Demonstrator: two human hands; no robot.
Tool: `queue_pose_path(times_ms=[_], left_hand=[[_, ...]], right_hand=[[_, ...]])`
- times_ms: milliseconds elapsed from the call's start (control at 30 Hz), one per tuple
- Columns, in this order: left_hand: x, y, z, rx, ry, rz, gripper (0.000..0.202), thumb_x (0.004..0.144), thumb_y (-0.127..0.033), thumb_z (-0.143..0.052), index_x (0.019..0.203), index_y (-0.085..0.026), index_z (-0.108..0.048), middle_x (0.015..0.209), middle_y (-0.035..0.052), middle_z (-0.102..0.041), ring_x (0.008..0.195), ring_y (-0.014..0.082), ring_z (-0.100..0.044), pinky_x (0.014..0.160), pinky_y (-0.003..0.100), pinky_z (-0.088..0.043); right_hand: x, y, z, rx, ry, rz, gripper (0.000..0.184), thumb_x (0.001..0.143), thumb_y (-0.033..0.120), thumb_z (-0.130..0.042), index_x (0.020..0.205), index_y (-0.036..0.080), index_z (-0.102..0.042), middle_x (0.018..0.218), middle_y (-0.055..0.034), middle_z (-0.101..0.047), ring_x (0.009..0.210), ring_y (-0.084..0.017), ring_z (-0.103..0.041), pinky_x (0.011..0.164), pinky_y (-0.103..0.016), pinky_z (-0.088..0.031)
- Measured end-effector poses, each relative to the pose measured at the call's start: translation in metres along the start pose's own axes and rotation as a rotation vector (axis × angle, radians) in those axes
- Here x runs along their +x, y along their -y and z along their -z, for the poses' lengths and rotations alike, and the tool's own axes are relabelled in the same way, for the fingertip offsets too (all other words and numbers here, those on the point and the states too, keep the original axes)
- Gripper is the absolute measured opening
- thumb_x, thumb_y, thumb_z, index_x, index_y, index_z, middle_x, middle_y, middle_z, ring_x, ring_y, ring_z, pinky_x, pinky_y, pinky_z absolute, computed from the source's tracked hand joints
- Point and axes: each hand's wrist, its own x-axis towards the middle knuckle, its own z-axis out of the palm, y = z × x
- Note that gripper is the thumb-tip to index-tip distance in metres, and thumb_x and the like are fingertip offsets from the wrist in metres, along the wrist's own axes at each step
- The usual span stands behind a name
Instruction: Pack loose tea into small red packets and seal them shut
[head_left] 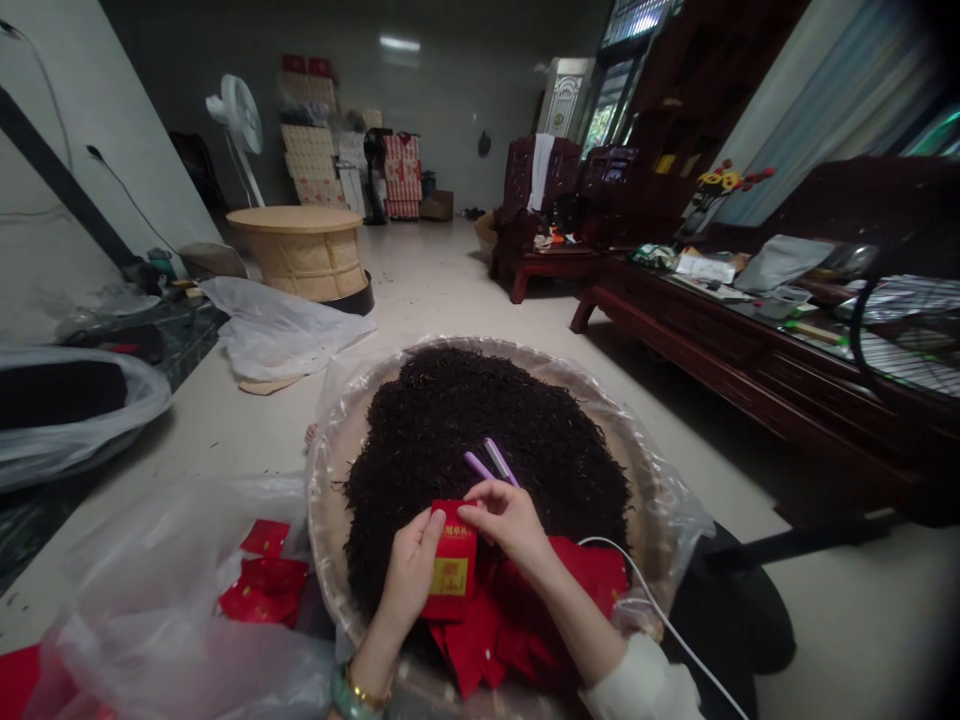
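Observation:
My left hand (409, 572) is closed around a small red packet (451, 567) with a yellow label, held upright over the near edge of a heap of dark loose tea leaves (480, 430). My right hand (506, 518) pinches the packet's top edge and also holds purple tweezers (491, 463) that point up and away over the leaves. The leaves fill a wide round tray (324, 500) lined with clear plastic. Several empty red packets (517, 620) lie piled on the tray's near side, under my wrists.
More red packets (264, 580) lie on a clear plastic bag (150, 600) at the lower left. A white cable (660, 615) runs past my right forearm. A long dark wooden table (750, 350) stands to the right, a round wooden drum (307, 250) and fan (238, 120) at the far left.

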Motion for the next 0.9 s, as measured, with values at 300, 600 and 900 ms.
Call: queue_pose_path(times_ms=[300,600,900], left_hand=[[0.004,-0.003,0.002,-0.002,0.066,0.080,0.046,0.058,-0.044,-0.079,0.091,-0.012,-0.071,0.076,0.0053,-0.073,0.069,0.0208,-0.066,0.064,0.028,-0.051],[0.005,0.006,0.001,-0.131,0.148,0.172,0.046,0.051,-0.026,-0.084,0.091,-0.012,-0.067,0.077,0.0030,-0.073,0.065,0.0168,-0.065,0.061,0.025,-0.050],[0.004,-0.005,-0.004,-0.298,0.019,0.288,0.053,0.042,-0.032,-0.089,0.086,-0.011,-0.068,0.075,0.0060,-0.073,0.063,0.0199,-0.068,0.063,0.031,-0.054]], right_hand=[[0.000,0.002,0.004,-0.157,-0.007,0.018,0.033,0.059,0.044,-0.080,0.072,0.019,-0.063,0.054,0.0020,-0.054,0.043,-0.012,-0.047,0.044,-0.024,-0.035],[0.008,0.018,0.013,-0.576,0.081,0.258,0.022,0.069,0.035,-0.075,0.059,0.018,-0.067,0.061,-0.0011,-0.062,0.058,-0.016,-0.058,0.055,-0.026,-0.041],[0.020,0.012,0.048,-1.104,-0.222,0.274,0.048,0.078,0.029,-0.066,0.124,0.020,-0.055,0.110,-0.0135,-0.062,0.100,-0.028,-0.057,0.088,-0.041,-0.046]])
